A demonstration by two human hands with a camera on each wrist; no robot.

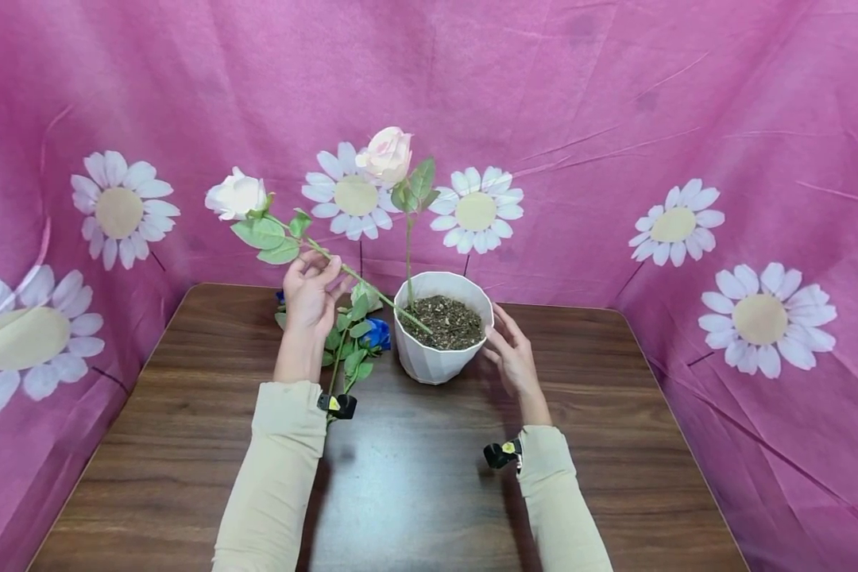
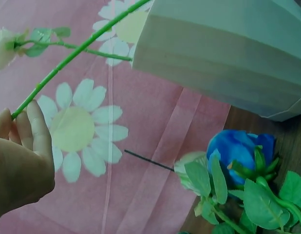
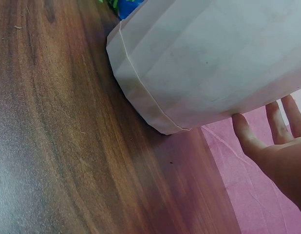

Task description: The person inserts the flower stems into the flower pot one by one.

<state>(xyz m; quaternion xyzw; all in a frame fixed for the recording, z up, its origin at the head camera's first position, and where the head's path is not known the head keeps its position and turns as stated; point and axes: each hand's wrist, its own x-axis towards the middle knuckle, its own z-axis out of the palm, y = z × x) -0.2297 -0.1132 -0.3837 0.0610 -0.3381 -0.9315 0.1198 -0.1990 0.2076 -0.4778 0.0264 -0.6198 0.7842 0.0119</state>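
My left hand pinches the green stem of a white rose, which leans to the left. The stem's lower end meets the dark soil in a white faceted pot; whether it goes into the soil I cannot tell. A pale pink rose stands upright at the pot's left inner side. On the pot's right side rest the fingertips of my right hand, its fingers spread and fairly straight. The right wrist view shows those fingers against the pot wall.
Left of the pot, a blue rose and a whitish rose lie with leafy stems on the brown wooden table. A pink cloth with printed daisies hangs behind and at both sides.
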